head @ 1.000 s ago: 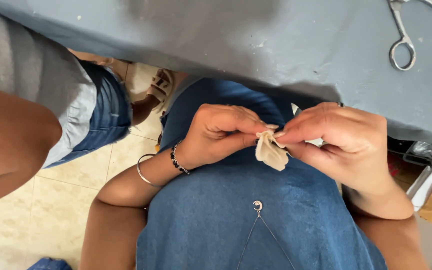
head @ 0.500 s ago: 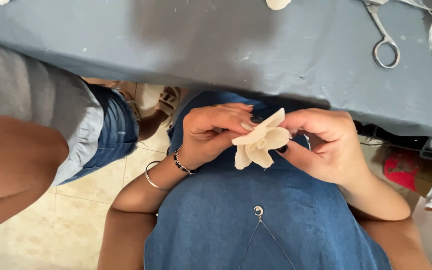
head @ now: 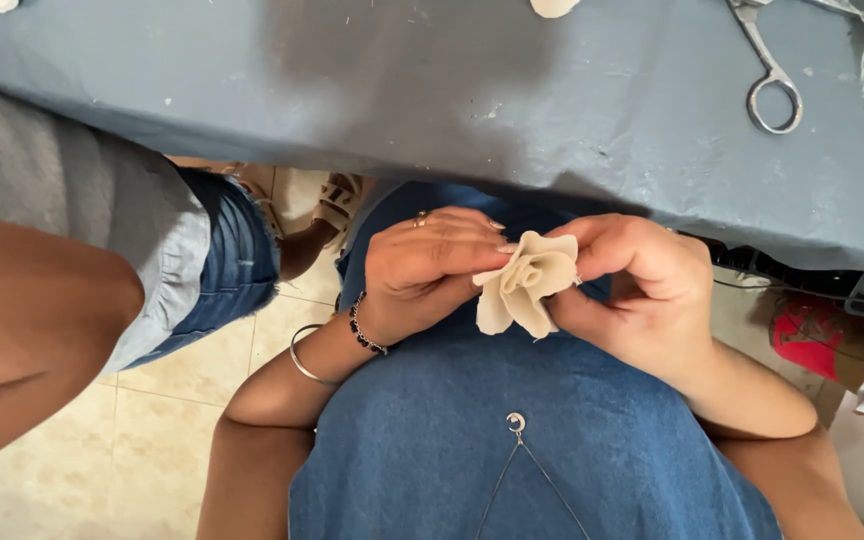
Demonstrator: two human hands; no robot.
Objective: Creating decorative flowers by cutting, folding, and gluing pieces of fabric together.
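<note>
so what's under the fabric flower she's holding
Directly beneath the cream fabric flower is the blue denim lap. The left hand and right hand pinch its sides; its underside and base are hidden by petals and fingers.

Both forearms are angling inward above the lap, meeting just below the edge of the grey-covered bench [head: 352, 90]. The left hand [head: 422, 270] is curling, fingertips pinching rightward. The right hand [head: 632, 290] is cupping, thumb and fingers closing on what it is sharing with the left.
</note>
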